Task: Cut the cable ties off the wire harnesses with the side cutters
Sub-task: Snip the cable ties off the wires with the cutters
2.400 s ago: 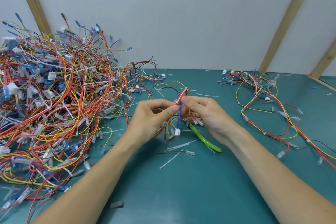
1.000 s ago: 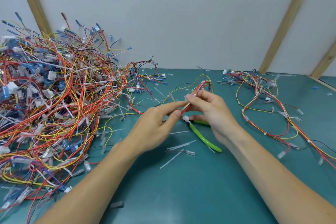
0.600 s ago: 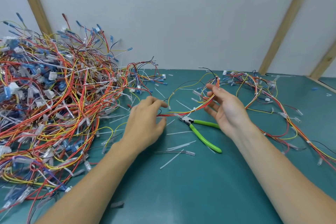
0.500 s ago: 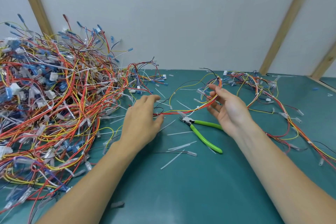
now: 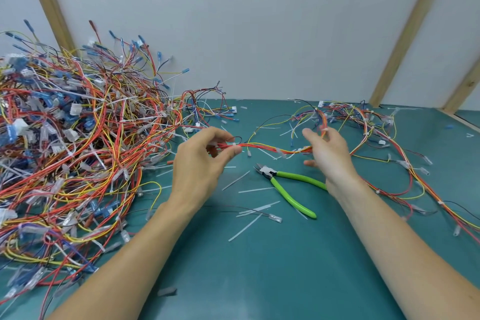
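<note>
Presently my left hand [image 5: 201,163] pinched one end of a wire harness [image 5: 262,147] between thumb and forefinger, just above the teal table [image 5: 272,267] near its middle. That harness ran rightward, red, orange and yellow strands bundled together, to my right hand [image 5: 328,153]. My right hand was blurred; its fingers looked spread and loose beside the wires, and I could not tell whether it truly gripped them. Small white cable ties [image 5: 281,152] showed along the held stretch.

Side cutters [image 5: 285,187] with green handles lay flat on the table below and between my hands, jaws pointing toward the far left, one handle passing under my right wrist. Neither hand touched them.

A big heap of harnesses [image 5: 75,153] filled the left side of the table, up against the wall. A smaller, flatter batch [image 5: 376,138] sprawled toward the far right corner and down the right edge. Clipped tie pieces [image 5: 246,226] lay scattered on the table near the cutters.
</note>
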The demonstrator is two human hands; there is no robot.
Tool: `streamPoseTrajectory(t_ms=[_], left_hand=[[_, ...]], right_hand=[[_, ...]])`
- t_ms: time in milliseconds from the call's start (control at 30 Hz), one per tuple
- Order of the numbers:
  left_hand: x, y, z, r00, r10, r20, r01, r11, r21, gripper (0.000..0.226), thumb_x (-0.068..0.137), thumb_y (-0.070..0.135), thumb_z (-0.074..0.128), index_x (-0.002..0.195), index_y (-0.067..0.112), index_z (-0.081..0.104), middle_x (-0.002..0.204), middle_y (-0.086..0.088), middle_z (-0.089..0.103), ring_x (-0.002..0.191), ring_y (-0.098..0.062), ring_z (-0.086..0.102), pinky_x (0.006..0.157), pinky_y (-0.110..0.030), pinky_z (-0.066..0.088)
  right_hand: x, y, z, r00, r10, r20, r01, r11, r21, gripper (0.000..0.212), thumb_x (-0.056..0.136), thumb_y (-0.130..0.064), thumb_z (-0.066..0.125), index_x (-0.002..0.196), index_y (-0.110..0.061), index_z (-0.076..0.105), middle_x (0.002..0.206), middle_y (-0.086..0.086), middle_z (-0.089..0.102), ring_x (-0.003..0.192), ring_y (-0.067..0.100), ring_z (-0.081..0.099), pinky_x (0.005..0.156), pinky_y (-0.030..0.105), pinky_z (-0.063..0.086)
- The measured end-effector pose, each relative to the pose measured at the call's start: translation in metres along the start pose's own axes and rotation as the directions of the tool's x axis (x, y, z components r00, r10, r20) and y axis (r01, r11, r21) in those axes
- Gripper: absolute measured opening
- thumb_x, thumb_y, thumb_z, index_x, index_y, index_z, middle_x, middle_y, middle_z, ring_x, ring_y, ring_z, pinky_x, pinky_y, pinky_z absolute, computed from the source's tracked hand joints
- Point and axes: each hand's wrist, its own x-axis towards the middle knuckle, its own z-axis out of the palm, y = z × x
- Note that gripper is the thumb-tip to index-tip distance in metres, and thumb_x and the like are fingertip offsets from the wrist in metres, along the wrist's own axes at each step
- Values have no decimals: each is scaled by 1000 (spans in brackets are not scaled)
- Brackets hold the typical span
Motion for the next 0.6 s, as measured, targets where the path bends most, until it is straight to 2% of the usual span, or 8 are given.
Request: streamPoseTrajectory(t_ms=[67, 133, 233, 300, 367, 433, 467, 600], left_hand=[[-1, 3, 1, 997, -1, 74, 9, 993, -116, 28, 79, 17, 85, 103, 24, 72, 83, 8, 72, 74, -6, 65, 71, -18, 51], [-1, 6, 2, 983, -22, 184, 68, 968, -244, 45, 80, 5, 82, 118, 21, 66, 91, -2, 72, 81, -7, 68, 77, -19, 53], [2, 9, -1, 950, -72, 303, 204, 879, -430, 61, 84, -7, 73, 136, 18, 53, 105, -11, 74, 86, -13, 69, 82, -31, 59], [5, 10, -5, 905, -160, 393, 380, 718, -584, 61, 88, -10, 65, 140, 17, 49, 108, -11, 74, 85, -18, 69, 77, -36, 61], [8, 10, -9, 843, -188, 503, 519, 530, -671, 57, 90, -7, 60, 142, 14, 49, 112, -12, 73, 89, -20, 70, 79, -39, 60], [9, 10, -11, 788, -152, 597, 606, 362, -708, 55, 89, 6, 57, 143, 12, 48, 121, -14, 70, 98, -23, 70, 85, -45, 58], [9, 9, -12, 765, -122, 632, 638, 276, -719, 56, 89, 11, 54, 145, 10, 46, 127, -17, 67, 105, -26, 69, 89, -49, 57], [8, 6, -16, 710, 58, 702, 702, 28, -712, 61, 94, 19, 38, 153, 5, 33, 148, -24, 48, 135, -35, 52, 102, -65, 44]], right_hand=[[-2, 2, 0, 986, -139, 92, 158, 956, -247, 19, 99, -44, 60, 98, -26, 59, 75, -11, 55, 78, 18, 62, 76, 44, 53], [-3, 5, 0, 970, -206, 131, 242, 876, -417, 35, 100, -55, 51, 88, -22, 59, 64, -6, 51, 75, 23, 59, 69, 40, 43], [1, 5, -3, 964, -254, 82, 261, 829, -494, 46, 102, -59, 41, 82, -22, 60, 62, -4, 49, 83, 22, 52, 63, 38, 33], [4, 5, -6, 976, -210, 56, 214, 890, -402, 43, 103, -54, 45, 80, -22, 64, 59, -9, 49, 72, 20, 48, 60, 36, 32], [7, 6, -7, 989, -136, 62, 147, 963, -228, 26, 100, -38, 59, 79, -26, 68, 66, -11, 55, 71, 18, 47, 67, 33, 33], [8, 7, -6, 994, -76, 81, 88, 984, -152, 9, 95, -25, 66, 90, -28, 73, 85, 2, 60, 81, 18, 49, 74, 33, 34], [8, 8, -6, 994, -68, 83, 80, 986, -149, 8, 95, -24, 66, 94, -26, 74, 87, 4, 59, 81, 18, 49, 74, 33, 33], [9, 10, -6, 996, -62, 68, 72, 987, -147, 19, 98, -34, 62, 86, -23, 71, 70, 3, 57, 63, 18, 44, 63, 33, 33]])
